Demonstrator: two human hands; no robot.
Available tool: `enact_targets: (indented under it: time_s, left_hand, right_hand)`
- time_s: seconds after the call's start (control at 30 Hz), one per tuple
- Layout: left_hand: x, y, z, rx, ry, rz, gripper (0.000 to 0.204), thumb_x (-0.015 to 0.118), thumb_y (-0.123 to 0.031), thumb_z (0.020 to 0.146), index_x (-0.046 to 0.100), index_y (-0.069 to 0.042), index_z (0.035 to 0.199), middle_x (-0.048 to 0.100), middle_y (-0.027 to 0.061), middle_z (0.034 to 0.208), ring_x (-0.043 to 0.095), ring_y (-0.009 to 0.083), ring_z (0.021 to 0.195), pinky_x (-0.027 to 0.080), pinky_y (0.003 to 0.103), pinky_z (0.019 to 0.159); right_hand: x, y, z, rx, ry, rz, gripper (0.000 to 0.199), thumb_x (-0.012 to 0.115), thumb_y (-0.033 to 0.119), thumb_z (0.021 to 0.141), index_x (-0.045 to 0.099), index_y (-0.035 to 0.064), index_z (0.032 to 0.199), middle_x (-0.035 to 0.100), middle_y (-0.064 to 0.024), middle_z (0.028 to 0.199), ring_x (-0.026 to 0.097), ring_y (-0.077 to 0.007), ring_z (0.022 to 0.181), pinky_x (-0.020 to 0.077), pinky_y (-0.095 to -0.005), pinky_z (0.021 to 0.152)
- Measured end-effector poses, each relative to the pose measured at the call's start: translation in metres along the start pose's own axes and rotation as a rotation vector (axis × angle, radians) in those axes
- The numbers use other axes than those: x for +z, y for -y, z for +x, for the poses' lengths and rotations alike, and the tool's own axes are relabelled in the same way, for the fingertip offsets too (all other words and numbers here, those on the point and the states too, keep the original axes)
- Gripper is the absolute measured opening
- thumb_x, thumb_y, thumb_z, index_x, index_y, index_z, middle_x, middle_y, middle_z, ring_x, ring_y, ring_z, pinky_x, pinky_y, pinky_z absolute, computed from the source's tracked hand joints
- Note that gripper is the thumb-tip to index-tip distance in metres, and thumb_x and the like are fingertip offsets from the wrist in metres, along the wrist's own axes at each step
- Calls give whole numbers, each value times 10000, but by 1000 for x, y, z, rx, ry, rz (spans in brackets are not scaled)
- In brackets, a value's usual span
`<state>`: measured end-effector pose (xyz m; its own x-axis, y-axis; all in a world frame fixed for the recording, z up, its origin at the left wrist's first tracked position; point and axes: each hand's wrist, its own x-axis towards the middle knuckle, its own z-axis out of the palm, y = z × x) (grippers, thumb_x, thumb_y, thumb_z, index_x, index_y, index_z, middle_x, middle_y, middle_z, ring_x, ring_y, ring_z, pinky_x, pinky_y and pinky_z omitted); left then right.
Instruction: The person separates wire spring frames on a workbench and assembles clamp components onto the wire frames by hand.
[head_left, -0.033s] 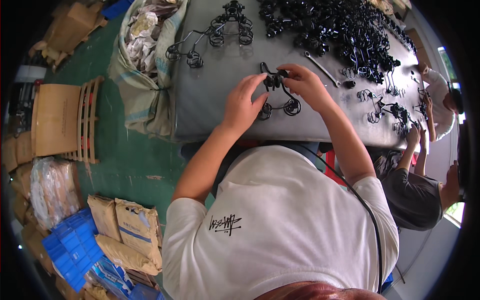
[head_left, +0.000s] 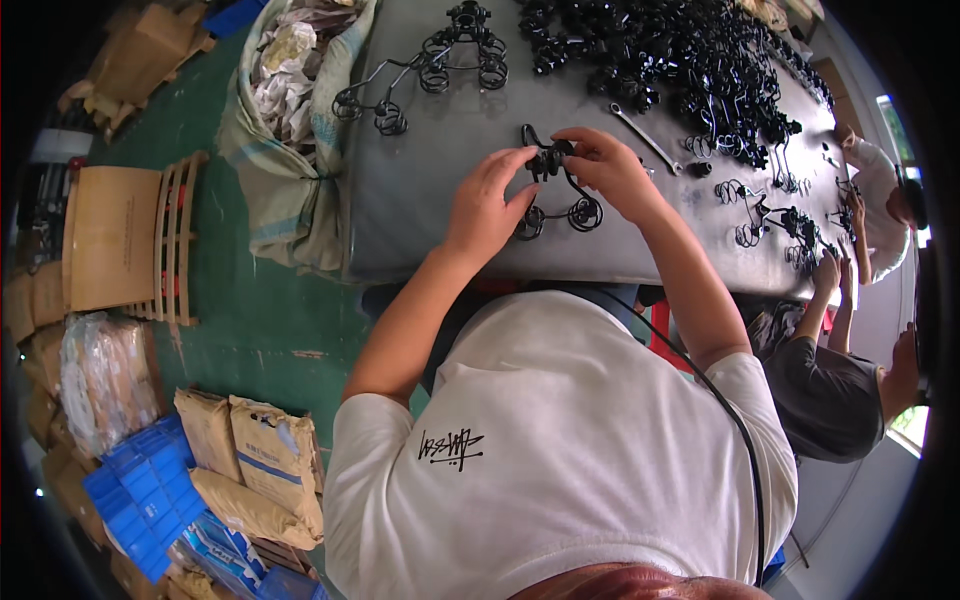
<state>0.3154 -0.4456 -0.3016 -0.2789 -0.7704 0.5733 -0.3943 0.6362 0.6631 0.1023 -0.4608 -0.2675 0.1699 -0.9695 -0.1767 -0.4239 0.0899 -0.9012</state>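
Observation:
A black bent-wire part (head_left: 583,214) with coiled ends and a dark clamp-like block at its middle is at the table's near edge. My left hand (head_left: 484,203) has its fingertips on the left side of the block, the thumb lower down near the wire. From the right, my right hand (head_left: 612,176) pinches the block's other side between thumb and fingers. The fingertips partly cover the block, so its small details cannot be made out. To the right of my right hand lies a metal wrench (head_left: 645,137), with a small black cylindrical piece (head_left: 701,170) beside its lower end.
Similar wire assemblies (head_left: 434,62) lie at the far left of the grey table (head_left: 400,210). A large heap of black parts (head_left: 690,70) covers the far right. A woven sack (head_left: 290,190) stands against the left edge. Two people work at the right, one in dark sleeves (head_left: 825,395).

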Motion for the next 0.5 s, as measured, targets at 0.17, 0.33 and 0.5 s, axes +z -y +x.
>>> enact_targets:
  time_s: [0.17, 0.33, 0.5]
  left_hand:
    - [6, 16, 1, -151, 98, -53, 373, 745, -80, 811, 621, -58, 1162, 676, 107, 1047, 660, 261, 938, 523, 358, 802]
    - [6, 23, 5, -297, 186, -36, 295, 744, -142, 845, 642, -38, 1101, 693, 107, 961, 670, 233, 857, 527, 343, 751]
    - [1, 29, 15, -619, 366, -176, 327, 662, -307, 943, 635, 9, 1026, 700, 108, 853, 658, 184, 738, 519, 319, 707]
  right_hand:
    - [12, 5, 7, -24, -33, -121, 352, 633, 87, 868, 652, 84, 1219, 528, -10, 835, 548, -87, 704, 468, -252, 637]
    - [13, 2, 12, -13, -34, -163, 365, 633, 97, 863, 655, 89, 1228, 517, -19, 843, 560, -97, 695, 476, -257, 643]
    - [14, 2, 17, 39, 8, -143, 371, 629, 92, 864, 653, 87, 1234, 517, -27, 869, 560, -100, 695, 477, -254, 642]
